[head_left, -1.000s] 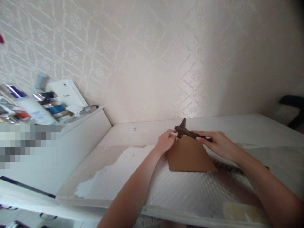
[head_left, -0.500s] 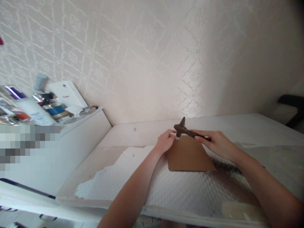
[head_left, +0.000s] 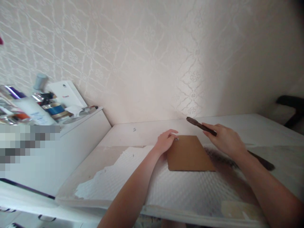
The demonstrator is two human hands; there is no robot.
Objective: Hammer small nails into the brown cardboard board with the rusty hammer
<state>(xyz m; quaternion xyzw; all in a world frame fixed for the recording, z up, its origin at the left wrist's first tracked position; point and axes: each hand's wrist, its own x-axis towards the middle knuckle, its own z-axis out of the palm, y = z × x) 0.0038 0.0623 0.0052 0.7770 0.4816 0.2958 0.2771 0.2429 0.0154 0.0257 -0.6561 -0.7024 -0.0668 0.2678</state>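
A brown cardboard sheet (head_left: 188, 153) lies on the white quilted covering of the work surface. My left hand (head_left: 166, 139) is at its far left corner, thumb pressed against a small silvery metal piece (head_left: 176, 139) too small to identify; the index finger stretches out above it. My right hand (head_left: 224, 137), fingers wrapped round, grips a dark brown hammer (head_left: 198, 123), raised above and to the right of the cardboard. Its head is turned nearly edge-on at the far left end. A dark, long thing (head_left: 263, 161) shows beyond my right wrist; whether it joins the hammer I cannot tell.
On the left stands a white cabinet (head_left: 78, 139) carrying a white box (head_left: 67, 93), bottles and a blue tape roll (head_left: 55, 109). A patterned wall (head_left: 142, 63) rises behind. The covering (head_left: 114, 177) has a ragged edge. A black armrest-like part (head_left: 291, 103) is at far right.
The hammer has lifted away from the metal piece and shifted right, its head turning from broadside to edge-on. My left hand has stayed at the cardboard's corner.
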